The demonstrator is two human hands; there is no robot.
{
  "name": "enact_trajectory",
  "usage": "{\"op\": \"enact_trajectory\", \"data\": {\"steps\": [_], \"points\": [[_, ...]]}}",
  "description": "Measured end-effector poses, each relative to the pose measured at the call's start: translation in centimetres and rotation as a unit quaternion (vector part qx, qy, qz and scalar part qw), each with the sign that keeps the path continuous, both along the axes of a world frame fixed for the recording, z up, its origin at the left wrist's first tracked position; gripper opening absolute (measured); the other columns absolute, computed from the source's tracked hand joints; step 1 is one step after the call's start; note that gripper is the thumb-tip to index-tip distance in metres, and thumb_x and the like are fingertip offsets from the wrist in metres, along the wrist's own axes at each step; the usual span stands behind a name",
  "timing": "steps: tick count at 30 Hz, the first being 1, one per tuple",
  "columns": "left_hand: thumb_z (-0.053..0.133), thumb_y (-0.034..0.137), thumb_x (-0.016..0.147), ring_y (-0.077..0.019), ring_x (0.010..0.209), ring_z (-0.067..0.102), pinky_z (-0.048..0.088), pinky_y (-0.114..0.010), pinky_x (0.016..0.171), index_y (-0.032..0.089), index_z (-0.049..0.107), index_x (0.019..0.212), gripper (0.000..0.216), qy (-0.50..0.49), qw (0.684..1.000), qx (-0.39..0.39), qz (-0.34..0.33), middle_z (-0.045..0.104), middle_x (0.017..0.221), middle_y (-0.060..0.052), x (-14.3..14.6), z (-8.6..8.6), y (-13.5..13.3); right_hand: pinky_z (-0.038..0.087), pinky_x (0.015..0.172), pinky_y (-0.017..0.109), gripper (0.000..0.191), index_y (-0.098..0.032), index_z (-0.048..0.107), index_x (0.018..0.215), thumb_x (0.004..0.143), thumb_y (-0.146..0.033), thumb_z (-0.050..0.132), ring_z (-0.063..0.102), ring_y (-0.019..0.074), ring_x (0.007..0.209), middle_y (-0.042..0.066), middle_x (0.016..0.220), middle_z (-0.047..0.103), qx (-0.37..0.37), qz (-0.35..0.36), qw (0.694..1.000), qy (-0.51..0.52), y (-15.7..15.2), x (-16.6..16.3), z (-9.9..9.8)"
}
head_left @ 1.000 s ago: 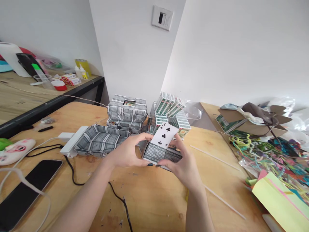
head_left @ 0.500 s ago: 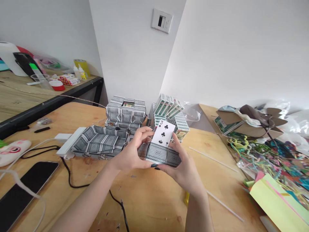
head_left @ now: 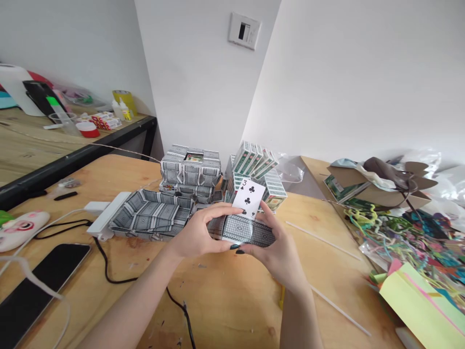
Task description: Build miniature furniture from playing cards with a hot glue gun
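Note:
Between both hands is a joined piece of grey-patterned playing cards (head_left: 240,229). An upright three of clubs card (head_left: 248,195) sticks up from its far side. My left hand (head_left: 199,230) grips the piece's left end, thumb at the near edge and fingertips over the foot of the three of clubs. My right hand (head_left: 281,249) closes on the right end, thumb below and fingers behind. Left of them lies an open tray made of folded cards (head_left: 152,213). Behind stands a box-like card structure (head_left: 191,167), beside several green-and-white card boxes (head_left: 254,160).
A white power strip (head_left: 109,213), black cable (head_left: 105,264) and phone (head_left: 43,291) lie on the left. Thin white sticks (head_left: 323,240) rest on the right. Further right are a cardboard box (head_left: 381,194), a tangle of coloured strips (head_left: 403,237) and yellow paper (head_left: 421,305).
My left fingers have come down over the lower part of the three of clubs, covering its bottom club. The right hand has barely moved.

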State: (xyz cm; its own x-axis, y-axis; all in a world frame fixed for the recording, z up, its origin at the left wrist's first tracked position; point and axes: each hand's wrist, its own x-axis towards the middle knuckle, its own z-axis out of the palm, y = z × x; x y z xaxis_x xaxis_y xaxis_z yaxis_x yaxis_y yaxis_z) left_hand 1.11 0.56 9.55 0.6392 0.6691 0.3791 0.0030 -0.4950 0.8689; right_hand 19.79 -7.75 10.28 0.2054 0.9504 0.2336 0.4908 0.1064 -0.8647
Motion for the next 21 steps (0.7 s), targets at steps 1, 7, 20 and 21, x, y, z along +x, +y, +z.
{"op": "enact_trajectory", "data": {"steps": [1, 7, 20, 21], "points": [[0.070, 0.018, 0.063, -0.0255, 0.116, 0.050, 0.041, -0.037, 0.099, 0.024, 0.058, 0.117, 0.056, 0.008, 1.000, 0.005, 0.001, 0.054, 0.126, -0.006, 0.0, 0.1, 0.0, 0.043, 0.094, 0.045, 0.087, -0.023, 0.041, 0.135, 0.058, -0.036, 0.079, 0.057, 0.0259, 0.105, 0.008, 0.109, 0.064, -0.007, 0.000, 1.000, 0.030, 0.1, 0.1, 0.1], [0.073, 0.027, 0.060, -0.0253, 0.109, 0.054, 0.043, -0.037, 0.096, 0.025, 0.061, 0.112, 0.053, 0.051, 0.996, 0.070, -0.008, 0.059, 0.118, -0.006, -0.1, 0.9, -0.6, 0.053, 0.073, 0.037, 0.036, -0.018, 0.065, 0.100, 0.073, -0.041, 0.067, 0.066, 0.0234, 0.082, 0.008, 0.087, 0.071, -0.054, -0.028, 0.978, 0.198, 0.2, 0.1, 0.4], [0.071, 0.023, 0.059, -0.0229, 0.102, 0.057, 0.044, -0.033, 0.090, 0.022, 0.058, 0.104, 0.047, 0.061, 0.994, 0.080, -0.029, 0.062, 0.108, -0.004, 0.0, 1.2, -0.8, 0.043, 0.058, 0.024, 0.019, -0.019, 0.060, 0.075, 0.077, -0.038, 0.062, 0.055, 0.0144, 0.064, 0.000, 0.068, 0.061, -0.026, 0.034, 0.993, 0.112, 0.2, 0.9, 0.6], [0.071, 0.023, 0.058, -0.0225, 0.100, 0.057, 0.044, -0.032, 0.089, 0.022, 0.056, 0.105, 0.049, 0.061, 0.995, 0.071, -0.026, 0.061, 0.108, -0.004, 0.1, 1.1, -0.8, 0.042, 0.056, 0.024, 0.020, -0.018, 0.061, 0.073, 0.077, -0.038, 0.062, 0.055, 0.0146, 0.063, 0.001, 0.067, 0.061, -0.036, 0.031, 0.993, 0.113, 0.2, 1.0, 0.5]]}}
